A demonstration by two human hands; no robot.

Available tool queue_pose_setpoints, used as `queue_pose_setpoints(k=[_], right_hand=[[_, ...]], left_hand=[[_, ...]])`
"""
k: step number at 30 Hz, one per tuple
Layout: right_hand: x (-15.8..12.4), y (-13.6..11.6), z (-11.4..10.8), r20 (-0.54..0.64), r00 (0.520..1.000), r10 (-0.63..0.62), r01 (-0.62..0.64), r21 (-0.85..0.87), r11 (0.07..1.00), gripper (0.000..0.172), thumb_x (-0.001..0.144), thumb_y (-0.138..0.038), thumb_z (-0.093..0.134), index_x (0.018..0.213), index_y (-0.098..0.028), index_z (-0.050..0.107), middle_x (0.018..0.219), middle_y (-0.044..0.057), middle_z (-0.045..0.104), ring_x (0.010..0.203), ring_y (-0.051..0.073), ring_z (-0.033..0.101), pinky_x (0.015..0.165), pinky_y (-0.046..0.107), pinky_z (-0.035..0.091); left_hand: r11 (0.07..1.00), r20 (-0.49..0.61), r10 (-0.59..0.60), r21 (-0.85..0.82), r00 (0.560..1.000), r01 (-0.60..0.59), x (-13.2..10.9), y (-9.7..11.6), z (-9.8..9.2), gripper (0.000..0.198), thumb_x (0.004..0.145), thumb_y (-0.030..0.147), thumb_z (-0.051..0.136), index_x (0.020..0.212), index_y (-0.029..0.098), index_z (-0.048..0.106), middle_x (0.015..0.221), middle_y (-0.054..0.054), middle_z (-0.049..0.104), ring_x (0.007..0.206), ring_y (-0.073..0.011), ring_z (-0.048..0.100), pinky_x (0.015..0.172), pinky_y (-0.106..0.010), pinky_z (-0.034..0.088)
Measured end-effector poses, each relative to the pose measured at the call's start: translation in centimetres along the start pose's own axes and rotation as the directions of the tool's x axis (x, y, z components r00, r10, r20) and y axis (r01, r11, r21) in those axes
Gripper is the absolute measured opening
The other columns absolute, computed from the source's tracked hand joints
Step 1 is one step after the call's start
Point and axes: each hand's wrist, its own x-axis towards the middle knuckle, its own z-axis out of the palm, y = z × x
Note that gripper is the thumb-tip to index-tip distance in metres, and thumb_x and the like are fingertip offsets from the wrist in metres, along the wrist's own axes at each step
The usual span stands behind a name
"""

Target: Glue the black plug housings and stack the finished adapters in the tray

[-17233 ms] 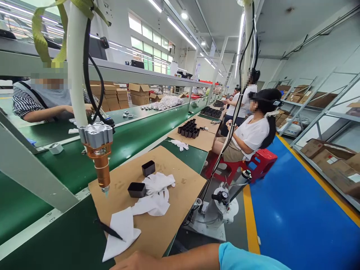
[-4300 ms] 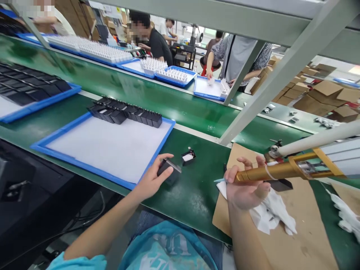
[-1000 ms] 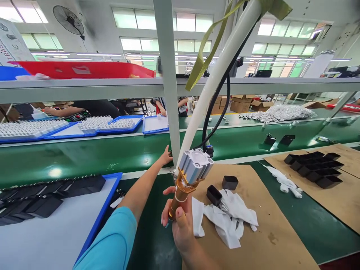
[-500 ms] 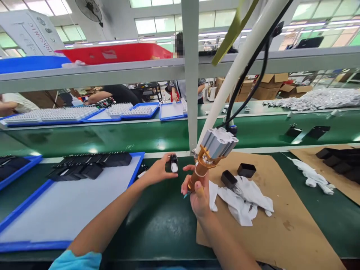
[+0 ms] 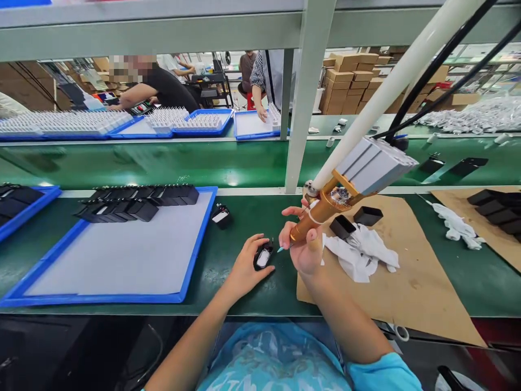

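Observation:
My left hand (image 5: 249,267) grips a small black case (image 5: 260,260) with a white piece on its face, low over the green bench, thumb and fingers on its sides. My right hand (image 5: 303,247) is wrapped round a gold-coloured dispensing gun (image 5: 311,224), which carries a silver block (image 5: 376,165) at its upper end. The gun is tilted, and its thin teal tip points left toward the black case, a short gap away. Another black case (image 5: 221,216) with a white patch stands on the bench behind my left hand.
A blue-rimmed tray (image 5: 199,233) at left bears rows of black cases (image 5: 138,209). On brown cardboard (image 5: 423,271) at right lie white cloths (image 5: 362,252) and open black boxes (image 5: 368,216). A white pole (image 5: 399,81) slants above. Across the bench, a co-worker's hand (image 5: 261,113) is over a tray.
The view has tipped downward. My left hand has brought the black case down to just above the bench. The dispensing gun leans more, its tip now closer to the case.

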Motion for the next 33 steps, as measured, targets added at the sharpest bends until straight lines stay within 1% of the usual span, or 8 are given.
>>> queue_pose_setpoints(k=[3,6,8,11,14,21,28,33], right_hand=[[0.0,0.0,0.5,0.007,1.000,0.009,-0.009,-0.001,1.000,0.048,0.081,-0.061,0.059,0.116,-0.031,0.044,0.103,0.001,0.059,0.042,0.005,0.046,0.041,0.026,0.039],[-0.1,-0.1,0.9,0.037,0.999,0.016,-0.017,0.028,0.999,0.047,0.082,-0.059,0.060,0.116,-0.031,0.044,0.104,0.001,0.059,0.043,0.005,0.048,0.041,0.027,0.041],[-0.1,-0.2,1.2,0.035,0.999,0.022,-0.023,0.029,0.999,0.047,0.082,-0.059,0.060,0.116,-0.031,0.045,0.104,0.002,0.060,0.043,0.005,0.048,0.041,0.027,0.042],[-0.2,-0.2,1.4,0.007,0.999,0.036,-0.036,0.000,0.999,0.047,0.082,-0.061,0.058,0.117,-0.032,0.044,0.103,0.001,0.061,0.042,0.005,0.047,0.040,0.026,0.042],[-0.5,-0.2,1.5,-0.003,0.999,0.032,-0.032,-0.007,0.999,0.047,0.083,-0.061,0.056,0.117,-0.032,0.043,0.102,0.001,0.062,0.041,0.005,0.046,0.040,0.026,0.042],[-0.7,0.0,2.2,0.021,1.000,-0.003,0.002,0.004,1.000,0.042,0.085,-0.059,0.055,0.114,-0.031,0.043,0.105,0.001,0.062,0.040,0.004,0.048,0.039,0.025,0.044],[-0.8,0.0,2.4,0.010,1.000,-0.004,0.004,0.018,1.000,0.041,0.084,-0.059,0.057,0.109,-0.029,0.045,0.103,0.001,0.066,0.039,0.004,0.050,0.038,0.024,0.043],[-0.8,0.0,2.5,0.008,1.000,-0.023,0.023,0.001,1.000,0.034,0.085,-0.058,0.056,0.093,-0.027,0.044,0.102,0.001,0.066,0.038,0.004,0.049,0.037,0.023,0.041]], left_hand=[[0.993,-0.025,-0.052,-0.109,0.998,0.049,-0.6,-0.4,0.0,0.035,0.077,0.022,0.068,0.110,0.024,0.054,0.136,-0.009,0.053,0.124,-0.0261,0.055,0.091,-0.040,0.054],[0.982,0.004,-0.082,-0.169,0.997,0.081,-0.9,-0.7,-0.2,0.048,0.075,0.018,0.067,0.118,0.025,0.048,0.123,-0.006,0.062,0.111,-0.0211,0.061,0.095,-0.039,0.051],[0.989,0.037,-0.074,-0.128,0.997,0.078,-0.8,-0.7,-0.3,0.062,0.073,0.018,0.070,0.129,0.025,0.043,0.116,-0.004,0.064,0.105,-0.0204,0.063,0.096,-0.039,0.049],[0.998,0.076,-0.052,-0.029,0.996,0.054,-0.6,-0.8,-0.3,0.044,0.074,0.024,0.071,0.115,0.024,0.056,0.109,-0.004,0.065,0.100,-0.0221,0.064,0.091,-0.038,0.051],[0.997,0.023,-0.079,0.021,0.997,0.079,-0.8,-0.7,-0.1,0.030,0.078,0.029,0.069,0.105,0.023,0.057,0.107,-0.005,0.068,0.098,-0.0232,0.066,0.086,-0.037,0.051],[0.971,-0.068,-0.126,0.198,0.990,0.137,-2.0,0.5,-0.2,0.032,0.081,0.039,0.066,0.107,0.025,0.054,0.096,-0.003,0.072,0.084,-0.0246,0.070,0.071,-0.034,0.050],[0.984,-0.132,-0.039,0.169,0.990,0.062,-2.4,1.6,-1.0,0.027,0.079,0.037,0.068,0.100,0.025,0.056,0.092,-0.002,0.069,0.082,-0.0199,0.066,0.071,-0.031,0.049],[0.985,-0.131,-0.066,0.149,0.989,0.085,-2.5,1.8,-1.0,0.025,0.079,0.038,0.068,0.097,0.024,0.056,0.087,-0.001,0.069,0.076,-0.0184,0.065,0.067,-0.030,0.047]])
